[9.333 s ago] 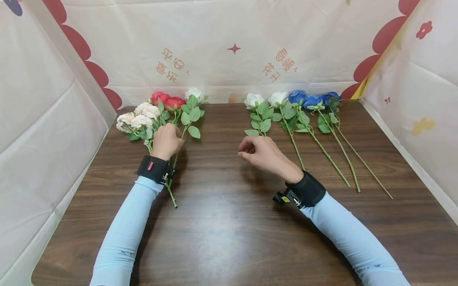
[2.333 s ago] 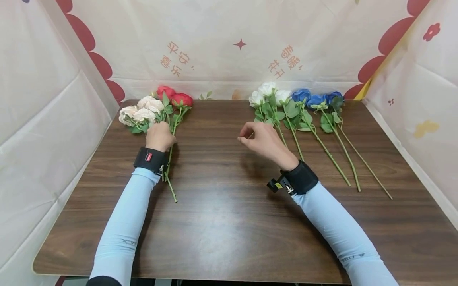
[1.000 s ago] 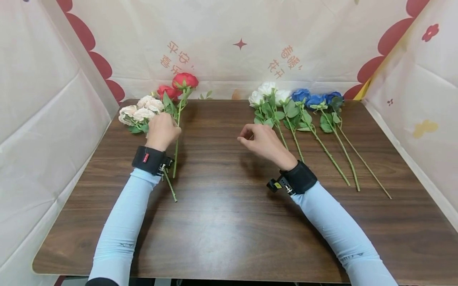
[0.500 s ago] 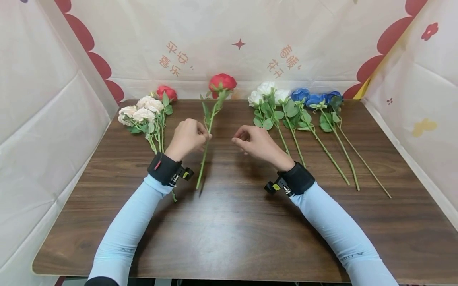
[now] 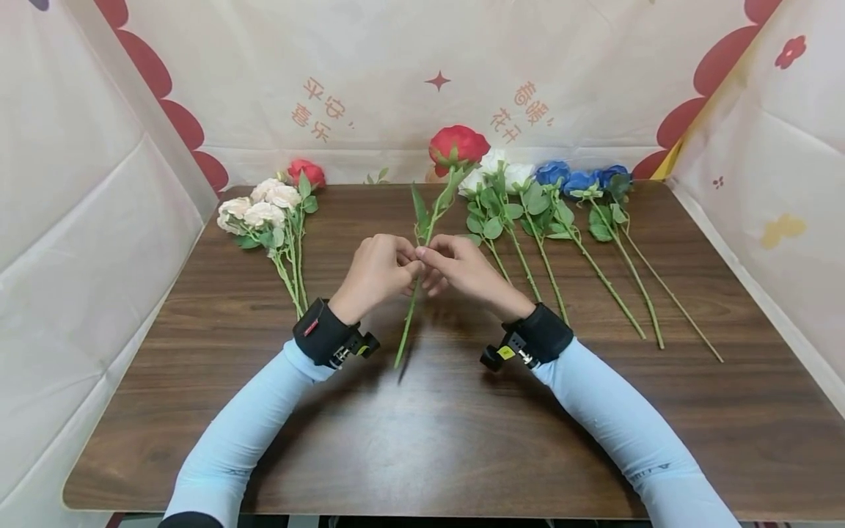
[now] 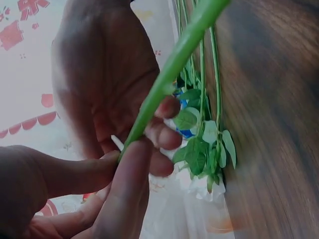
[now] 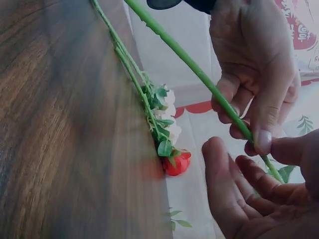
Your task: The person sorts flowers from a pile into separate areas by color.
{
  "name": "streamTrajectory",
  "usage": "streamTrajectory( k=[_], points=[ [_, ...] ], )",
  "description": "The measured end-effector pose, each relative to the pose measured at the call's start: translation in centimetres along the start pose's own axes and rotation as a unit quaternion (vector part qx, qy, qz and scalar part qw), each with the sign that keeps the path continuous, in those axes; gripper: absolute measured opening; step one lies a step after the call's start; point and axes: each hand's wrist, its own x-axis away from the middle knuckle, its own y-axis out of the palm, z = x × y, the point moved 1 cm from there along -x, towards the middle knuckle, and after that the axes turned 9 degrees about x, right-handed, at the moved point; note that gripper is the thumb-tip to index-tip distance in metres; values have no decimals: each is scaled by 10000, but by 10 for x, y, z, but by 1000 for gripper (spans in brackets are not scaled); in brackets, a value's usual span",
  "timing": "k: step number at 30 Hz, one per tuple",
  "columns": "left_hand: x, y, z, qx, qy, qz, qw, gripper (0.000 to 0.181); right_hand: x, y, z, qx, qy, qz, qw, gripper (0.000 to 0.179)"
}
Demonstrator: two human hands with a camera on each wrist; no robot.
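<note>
My left hand (image 5: pixel 379 270) pinches the green stem of a red rose (image 5: pixel 460 145) between thumb and fingertips, in the middle of the head view. The rose stands tilted, its bloom up and to the right, its stem end low over the table. Facing it, my right hand (image 5: pixel 465 270) has its thumb at the stem, close to the left fingertips. In the right wrist view, the right fingers (image 7: pixel 219 162) are parted and loosely bent, not closed round the stem (image 7: pixel 199 72). Some of the fingertips overlap in the head view.
At the left lie cream flowers (image 5: pixel 264 213) and another red rose (image 5: pixel 306 173), stems toward me. White roses (image 5: pixel 519 176) and blue roses (image 5: pixel 581 183) lie in a row at the right on the brown table (image 5: pixel 422 440). Printed cloth (image 5: pixel 396 59) surrounds the back and sides.
The left hand has lifted one red rose from beside the cream flowers and carried it right, to the right hand. Earlier, a white rose moved from the left group to the right row.
</note>
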Motion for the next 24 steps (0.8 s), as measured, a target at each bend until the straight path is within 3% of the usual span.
streamTrajectory(
  k=[5,11,14,24],
  points=[
    [0,4,2,29,88,23,10000,8,2,-1,-2,-284,-69,198,9994,26],
    [-1,4,0,444,137,177,9988,11,4,-3,-7,-672,-56,470,9966,23],
    [-2,4,-2,579,155,287,9978,11,5,-4,-8,-661,-83,579,9961,22],
    [-2,8,-4,926,-63,217,9954,10,4,-1,-8,-542,-84,1002,9935,19]
  ],
)
